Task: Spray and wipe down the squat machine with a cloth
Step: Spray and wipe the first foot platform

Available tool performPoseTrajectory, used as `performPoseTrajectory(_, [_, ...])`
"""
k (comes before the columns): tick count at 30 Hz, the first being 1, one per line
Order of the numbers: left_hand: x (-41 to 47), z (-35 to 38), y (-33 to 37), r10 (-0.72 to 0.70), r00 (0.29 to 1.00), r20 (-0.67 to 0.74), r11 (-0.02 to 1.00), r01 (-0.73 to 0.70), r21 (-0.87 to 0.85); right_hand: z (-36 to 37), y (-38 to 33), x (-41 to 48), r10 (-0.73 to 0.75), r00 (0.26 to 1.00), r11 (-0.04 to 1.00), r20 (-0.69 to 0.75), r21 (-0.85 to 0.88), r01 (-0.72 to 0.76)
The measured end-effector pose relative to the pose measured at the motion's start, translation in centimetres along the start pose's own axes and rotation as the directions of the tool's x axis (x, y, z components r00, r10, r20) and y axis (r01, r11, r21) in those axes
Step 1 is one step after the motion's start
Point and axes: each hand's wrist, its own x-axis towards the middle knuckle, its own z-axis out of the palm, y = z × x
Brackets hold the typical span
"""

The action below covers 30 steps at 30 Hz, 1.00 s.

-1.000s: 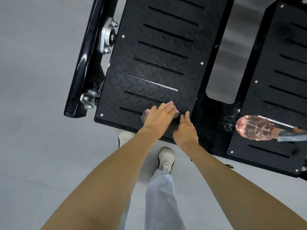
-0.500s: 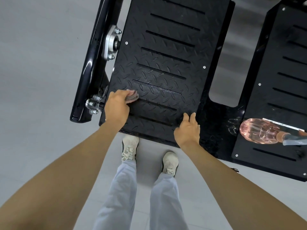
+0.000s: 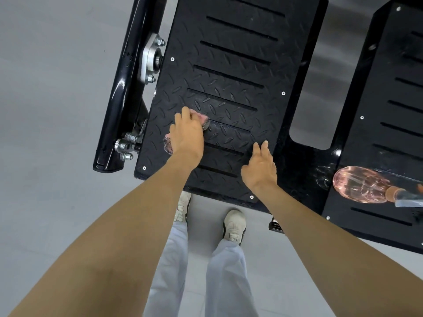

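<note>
Head view: left hand [image 3: 187, 136], fingers curled over pink cloth [image 3: 200, 117] on left footplate [image 3: 229, 72]; right hand [image 3: 259, 167], fingers straight, resting on same plate; spray bottle [image 3: 364, 184] lying on right footplate [image 3: 389, 88].

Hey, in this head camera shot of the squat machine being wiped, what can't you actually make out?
Head view:
- cloth: mostly under the left hand; only edges show, so size and folding are unknown.
- spray bottle: its nozzle end runs off the right edge.
- right footplate: cut off by the top and right edges.
- right hand: palm side hidden by its own back.
</note>
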Motion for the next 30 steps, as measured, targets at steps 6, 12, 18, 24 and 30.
performPoseTrajectory(6, [-2.6,1.0,6.3,0.349,0.933,0.083,0.937,-0.348,-0.035,0.0,0.6,-0.1,0.016,1.0,1.0,-0.027,0.012,-0.015])
performPoseTrajectory(12, [-3.7,2.1,8.0,0.408,0.91,0.075,0.908,-0.413,0.074,-0.2,1.3,-0.1,0.042,0.998,0.998,-0.048,0.054,-0.039])
performPoseTrajectory(18, [-1.2,0.2,2.5,0.428,0.902,0.055,0.879,-0.429,0.21,-0.3,1.3,-0.2,0.041,0.998,0.999,-0.042,0.03,-0.04])
performPoseTrajectory(24, [0.9,-0.8,-3.3,0.379,0.926,0.006,0.897,-0.369,0.245,0.1,-0.6,-0.4,0.044,0.999,0.999,-0.026,0.027,-0.043])
performPoseTrajectory(30, [4.0,-0.4,-7.6,0.074,0.996,0.049,0.858,-0.039,-0.513,0.0,-3.0,0.0,0.055,0.998,0.997,-0.038,0.048,-0.053])
